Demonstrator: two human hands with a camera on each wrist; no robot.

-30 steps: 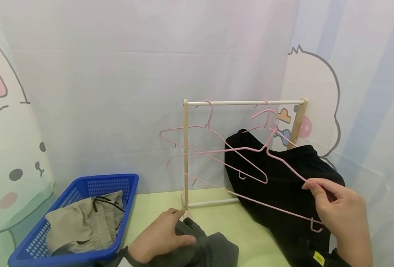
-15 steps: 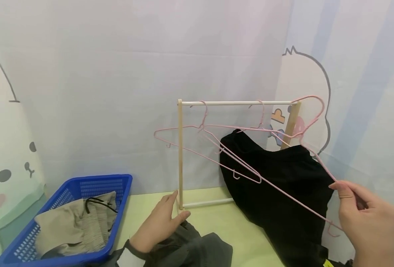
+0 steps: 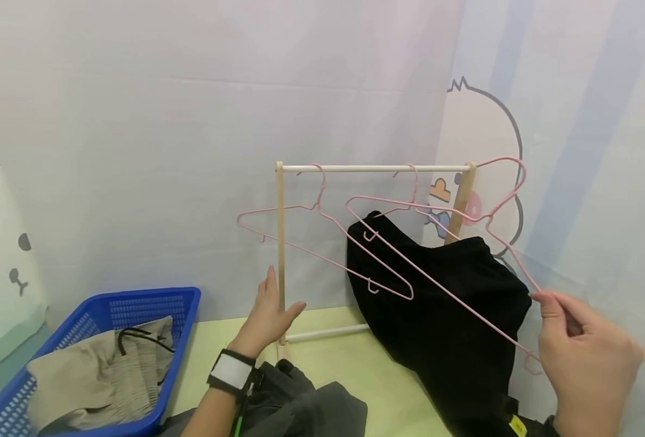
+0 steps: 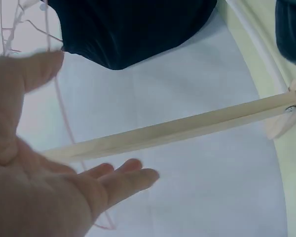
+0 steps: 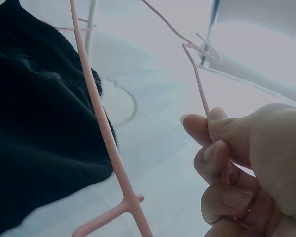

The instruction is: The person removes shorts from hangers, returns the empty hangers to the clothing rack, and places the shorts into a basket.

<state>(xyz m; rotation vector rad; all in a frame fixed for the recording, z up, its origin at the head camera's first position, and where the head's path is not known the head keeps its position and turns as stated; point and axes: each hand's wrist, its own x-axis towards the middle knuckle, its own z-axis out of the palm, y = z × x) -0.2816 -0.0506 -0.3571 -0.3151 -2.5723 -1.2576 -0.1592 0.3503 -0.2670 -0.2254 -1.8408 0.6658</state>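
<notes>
In the head view my right hand [image 3: 587, 349] pinches the right end of a pink wire hanger [image 3: 437, 282], its hook up near the rack's right end. The right wrist view shows the thumb and fingers [image 5: 219, 158] curled round the wire. My left hand [image 3: 267, 312], fingers spread and straight, is beside the left wooden post [image 3: 281, 243] of a small clothes rack. In the left wrist view nothing lies in its grasp. A second pink hanger [image 3: 300, 244] hangs bare on the white rail [image 3: 355, 169]. Black trousers [image 3: 437, 303] hang from another one at the right.
A blue basket [image 3: 185, 340] at the left holds beige trousers [image 3: 98, 370] with a black drawstring. Dark grey clothing [image 3: 322, 406] lies in front on the pale green tabletop [image 3: 355, 358]. Printed curtains [image 3: 191, 152] stand behind and at the right.
My right hand has carried the hanger to the right, and its hook has risen to the rail's height. My left hand has lifted off the dark grey clothing up along the left post.
</notes>
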